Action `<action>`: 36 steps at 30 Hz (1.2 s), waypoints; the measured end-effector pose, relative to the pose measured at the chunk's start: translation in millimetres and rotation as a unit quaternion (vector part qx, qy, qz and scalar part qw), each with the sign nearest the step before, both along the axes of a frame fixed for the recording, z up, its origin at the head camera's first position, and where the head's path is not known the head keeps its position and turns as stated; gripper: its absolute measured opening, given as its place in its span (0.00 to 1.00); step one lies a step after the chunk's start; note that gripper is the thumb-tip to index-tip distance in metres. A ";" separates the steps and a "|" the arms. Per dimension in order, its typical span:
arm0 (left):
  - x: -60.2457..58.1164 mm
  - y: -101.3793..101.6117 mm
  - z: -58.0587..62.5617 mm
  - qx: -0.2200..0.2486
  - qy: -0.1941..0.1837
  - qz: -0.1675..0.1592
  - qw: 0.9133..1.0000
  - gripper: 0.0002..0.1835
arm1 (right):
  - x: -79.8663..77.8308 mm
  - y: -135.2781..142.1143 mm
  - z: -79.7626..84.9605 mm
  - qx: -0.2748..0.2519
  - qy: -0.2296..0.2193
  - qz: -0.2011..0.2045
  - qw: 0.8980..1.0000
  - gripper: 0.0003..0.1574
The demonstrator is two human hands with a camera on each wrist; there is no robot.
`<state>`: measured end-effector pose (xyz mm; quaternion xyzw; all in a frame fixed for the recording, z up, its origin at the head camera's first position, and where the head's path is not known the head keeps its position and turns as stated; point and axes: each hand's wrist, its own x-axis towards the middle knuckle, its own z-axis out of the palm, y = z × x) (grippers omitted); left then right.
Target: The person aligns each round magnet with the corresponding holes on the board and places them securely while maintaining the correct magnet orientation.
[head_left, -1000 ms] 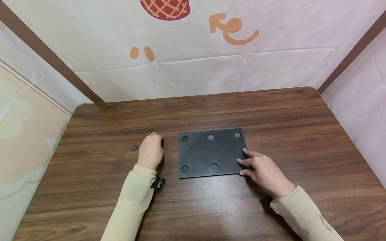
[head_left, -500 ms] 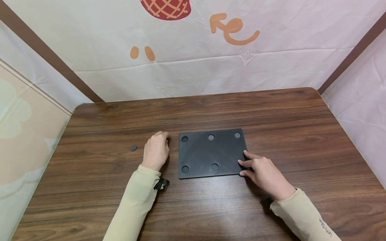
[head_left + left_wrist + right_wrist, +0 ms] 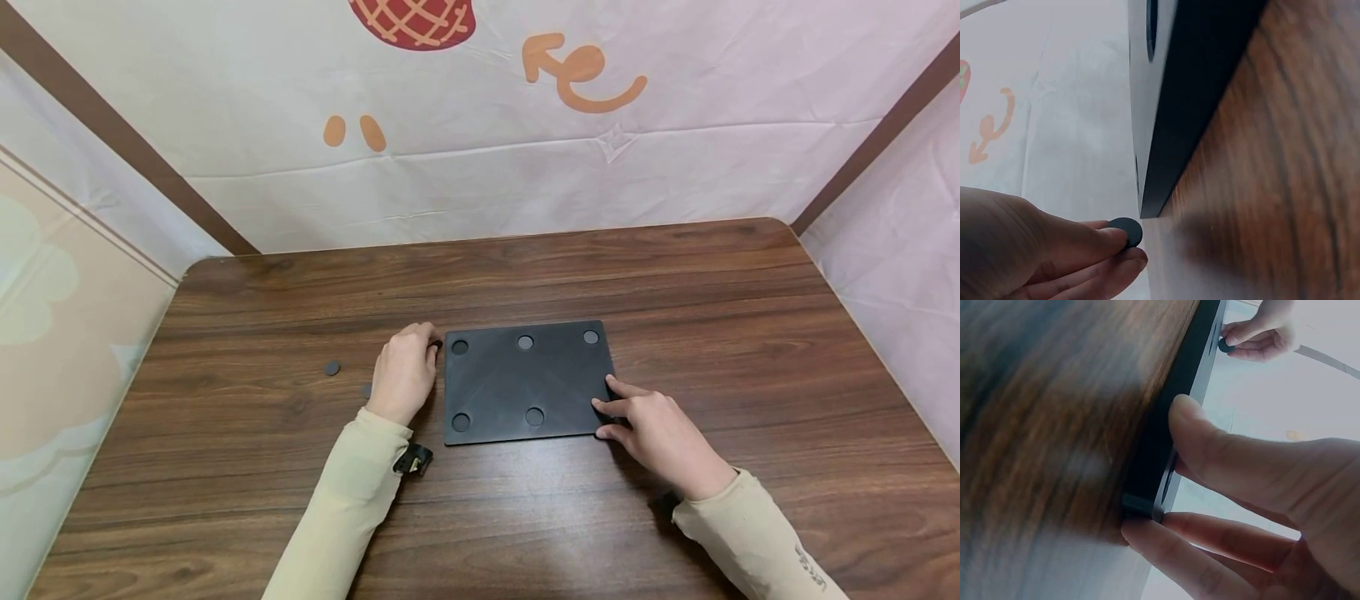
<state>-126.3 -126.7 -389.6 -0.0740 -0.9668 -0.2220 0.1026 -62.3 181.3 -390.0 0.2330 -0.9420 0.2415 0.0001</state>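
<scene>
A black rectangular plate (image 3: 495, 383) with round recesses along its long sides lies flat on the table. The upper-middle and upper-right recesses look lighter grey inside; the two left ones look dark. Between thumb and fingers my left hand (image 3: 403, 373) pinches a small black disc (image 3: 1127, 231), just left of the plate's upper-left corner and apart from it. My right hand (image 3: 667, 437) grips the lower-right corner, thumb (image 3: 1194, 422) on the front edge and fingers on the right side, covering that corner's surface. One grey disc (image 3: 332, 367) lies left of my left hand; another (image 3: 366, 389) is partly hidden behind it.
The brown wood-grain table (image 3: 750, 333) extends around the plate on all sides. A printed white cloth (image 3: 480, 192) hangs behind its far edge, with more cloth at the left and right. A small black device (image 3: 414, 459) sits at the left wrist.
My left hand has moved right toward the plate's upper-left corner, bringing the black disc along and uncovering part of a second grey disc on the table. The right hand and plate stay put.
</scene>
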 end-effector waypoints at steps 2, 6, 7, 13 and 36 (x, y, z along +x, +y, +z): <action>-0.4 1.6 0.1 0.004 0.004 -0.001 1.000 0.03 | 0.0 0.1 0.1 -0.001 -0.001 0.001 1.000 0.22; -2.0 4.5 -0.1 0.016 0.007 -0.005 1.000 0.03 | 0.4 0.7 0.4 -0.001 -0.002 0.001 1.000 0.22; -2.6 5.0 -0.7 0.019 0.007 -0.007 1.000 0.03 | 0.4 0.8 0.4 -0.001 -0.002 0.001 1.000 0.22; -4.7 6.8 -3.5 0.028 0.004 -0.026 0.999 0.03 | 0.9 1.4 0.0 0.002 0.000 0.000 1.000 0.22; -7.4 17.4 -2.1 -0.010 -0.016 -0.056 0.998 0.06 | 1.0 0.5 0.3 0.012 0.000 -0.001 1.000 0.23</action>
